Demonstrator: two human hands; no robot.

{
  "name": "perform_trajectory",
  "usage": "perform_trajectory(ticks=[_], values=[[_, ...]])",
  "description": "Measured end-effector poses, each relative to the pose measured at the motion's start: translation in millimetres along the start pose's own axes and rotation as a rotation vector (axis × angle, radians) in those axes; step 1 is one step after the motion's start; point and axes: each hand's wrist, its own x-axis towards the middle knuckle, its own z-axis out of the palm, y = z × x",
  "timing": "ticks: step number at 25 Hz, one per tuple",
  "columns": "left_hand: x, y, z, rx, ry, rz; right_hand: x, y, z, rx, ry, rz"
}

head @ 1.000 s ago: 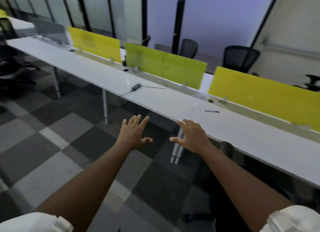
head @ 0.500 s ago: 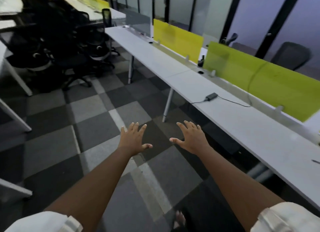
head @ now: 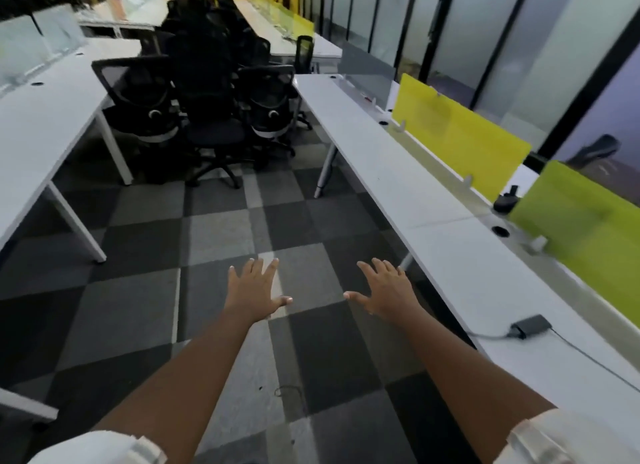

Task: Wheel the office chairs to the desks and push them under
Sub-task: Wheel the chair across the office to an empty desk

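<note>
Swung leftward, view now faces clustered black mesh office chairs point(head: 207, 117) ahead; left hand point(head: 254, 290) and right hand point(head: 384, 292) spread, empty, ready to fetch.

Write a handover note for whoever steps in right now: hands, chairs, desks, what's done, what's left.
Left hand and right hand: both open, fingers spread, held out over the checkered carpet, holding nothing.
Office chairs: a black cluster stands loose in the aisle ahead, between the left desk and the long right desk.
Done: none of these chairs is pushed under a desk.
Left: walk to the cluster, wheel each chair to a desk and push it under.
</note>
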Motion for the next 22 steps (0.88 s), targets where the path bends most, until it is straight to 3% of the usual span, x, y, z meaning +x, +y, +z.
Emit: perform_trajectory(ticks=[7, 15, 22], values=[[193.6, -118.3, 9.0, -0.031, 0.027, -0.090, 252.6, -57.2, -7.1, -0.026, -0.006, -0.136], [413.0, -260.1, -75.6, -0.086, 0.012, -0.138, 522.3, -134.8, -48.6, 0.044, 0.007, -0.117], [606.5, -365.0, -89.8, 0.032, -0.063, -0.199, 756.9, -189.4, -60.3, 0.061, 0.032, -0.209]])
